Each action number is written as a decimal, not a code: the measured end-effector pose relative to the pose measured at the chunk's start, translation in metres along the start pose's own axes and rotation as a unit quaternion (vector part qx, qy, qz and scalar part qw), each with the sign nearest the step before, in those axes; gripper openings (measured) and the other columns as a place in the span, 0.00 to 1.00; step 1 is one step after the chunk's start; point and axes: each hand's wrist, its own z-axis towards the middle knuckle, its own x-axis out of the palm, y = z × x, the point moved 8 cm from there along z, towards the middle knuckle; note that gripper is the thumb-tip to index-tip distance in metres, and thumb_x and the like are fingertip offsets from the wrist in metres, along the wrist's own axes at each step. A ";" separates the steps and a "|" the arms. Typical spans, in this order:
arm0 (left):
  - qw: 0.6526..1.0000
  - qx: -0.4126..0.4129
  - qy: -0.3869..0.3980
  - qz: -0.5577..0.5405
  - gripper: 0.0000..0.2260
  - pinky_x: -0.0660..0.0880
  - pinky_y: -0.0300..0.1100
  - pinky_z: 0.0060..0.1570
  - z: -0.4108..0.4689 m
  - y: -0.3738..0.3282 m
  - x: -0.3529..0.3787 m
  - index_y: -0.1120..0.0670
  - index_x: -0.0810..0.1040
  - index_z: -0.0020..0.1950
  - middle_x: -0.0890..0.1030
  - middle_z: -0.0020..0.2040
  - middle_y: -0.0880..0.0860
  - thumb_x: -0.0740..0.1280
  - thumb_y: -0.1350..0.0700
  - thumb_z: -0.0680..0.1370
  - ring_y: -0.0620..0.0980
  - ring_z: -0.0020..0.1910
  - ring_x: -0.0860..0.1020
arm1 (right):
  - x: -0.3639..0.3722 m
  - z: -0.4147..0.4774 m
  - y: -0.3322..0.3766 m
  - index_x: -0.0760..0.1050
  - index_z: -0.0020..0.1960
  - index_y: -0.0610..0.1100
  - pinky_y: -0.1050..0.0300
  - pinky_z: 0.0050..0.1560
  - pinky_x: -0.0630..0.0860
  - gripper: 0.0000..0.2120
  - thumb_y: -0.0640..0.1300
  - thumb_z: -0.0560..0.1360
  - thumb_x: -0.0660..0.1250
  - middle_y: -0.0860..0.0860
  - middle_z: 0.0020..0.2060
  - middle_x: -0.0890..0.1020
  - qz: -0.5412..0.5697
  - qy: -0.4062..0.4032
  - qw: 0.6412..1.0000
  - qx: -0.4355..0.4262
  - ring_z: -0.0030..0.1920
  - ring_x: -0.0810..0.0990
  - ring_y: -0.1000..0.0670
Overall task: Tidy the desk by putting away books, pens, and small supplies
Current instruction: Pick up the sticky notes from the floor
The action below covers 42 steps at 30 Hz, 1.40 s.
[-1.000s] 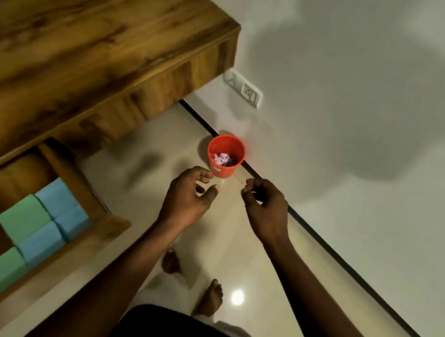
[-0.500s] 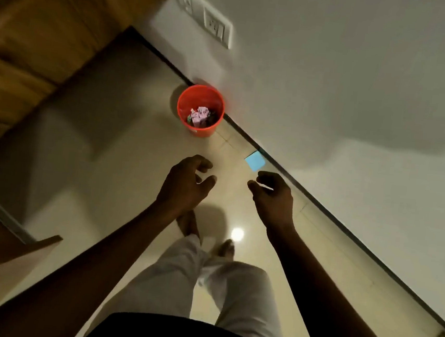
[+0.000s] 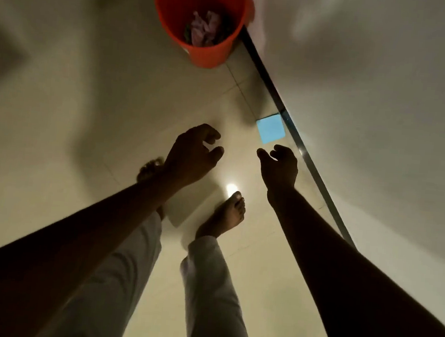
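Note:
A small light-blue square note (image 3: pixel 270 128) lies flat on the pale floor tiles, close to the dark skirting strip. My right hand (image 3: pixel 280 165) hovers just below it, fingers loosely curled and apart, holding nothing. My left hand (image 3: pixel 192 154) hangs beside it to the left, also loosely open with nothing in it. An orange bin (image 3: pixel 200 49) stands at the top against the wall, with crumpled pinkish paper (image 3: pixel 205 28) inside.
The white wall fills the right side, met by a dark skirting strip (image 3: pixel 311 166) running diagonally. My bare feet (image 3: pixel 227 215) and light trouser legs (image 3: pixel 211 297) stand on the glossy floor below the hands. A lamp reflection (image 3: pixel 231 188) glints on the tiles.
The view has swung down and closer to the floor; the desk and drawer have left the frame. The bin and the blue note now appear larger and nearer. Both hands stay without load.

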 end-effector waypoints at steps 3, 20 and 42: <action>0.999 -0.030 -0.007 -0.021 0.14 0.75 0.40 0.54 0.055 0.036 0.056 0.54 0.79 0.62 0.82 0.56 0.49 0.72 0.52 0.78 0.48 0.53 0.81 | 0.019 0.071 -0.031 0.71 0.73 0.44 0.55 0.63 0.75 0.29 0.51 0.77 0.74 0.49 0.67 0.79 -0.068 0.009 0.997 -0.033 0.56 0.80 0.53; 0.973 -0.121 0.155 -0.122 0.32 0.66 0.43 0.70 0.268 0.079 0.265 0.53 0.54 0.82 0.54 0.82 0.55 0.63 0.63 0.81 0.56 0.78 0.62 | 0.077 0.267 -0.108 0.64 0.78 0.45 0.46 0.66 0.74 0.35 0.50 0.75 0.75 0.43 0.72 0.71 -0.237 -0.090 0.959 -0.125 0.72 0.70 0.43; 0.908 -0.121 -0.010 -0.401 0.11 0.83 0.54 0.54 -0.068 -0.036 -0.092 0.62 0.80 0.60 0.83 0.55 0.64 0.70 0.64 0.78 0.61 0.55 0.84 | -0.020 -0.154 0.109 0.82 0.54 0.47 0.54 0.51 0.84 0.07 0.46 0.76 0.75 0.52 0.49 0.87 0.180 0.112 0.976 -0.050 0.52 0.86 0.52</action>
